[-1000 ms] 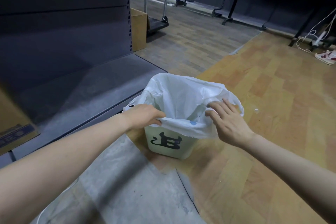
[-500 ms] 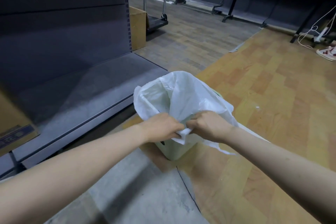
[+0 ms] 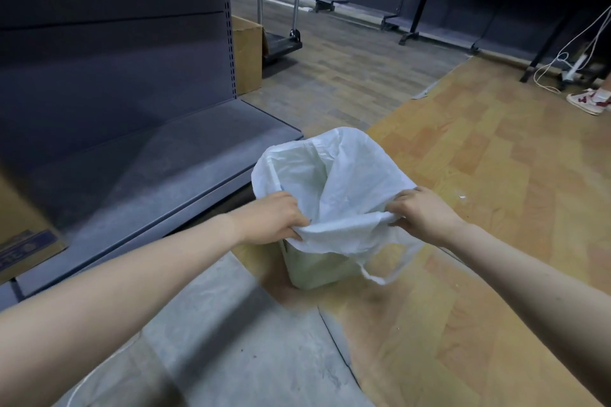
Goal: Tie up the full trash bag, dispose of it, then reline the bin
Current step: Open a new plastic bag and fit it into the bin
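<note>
Both hands hold the near edge of the bag: the left hand has its fingers curled over bunched plastic at the near-left, and the right hand pinches the same edge at the near-right, the film stretched between them. The bag's mouth stands open and lifted above the bin, which sits on the floor just beside the base shelf. A drawstring loop hangs loose below the right hand.

Judged step: gathering the mouth for tying. To do it well, the hands should probably draw the rim together evenly and take up the loose loop before lifting. The thin film could tear if pulled hard against the bin's edge.

Flooring is mixed: wood-pattern vinyl to the right, grey sheet in the foreground. Dark shelving fills the left; a box, a cart, cables and a shoe lie farther off.
</note>
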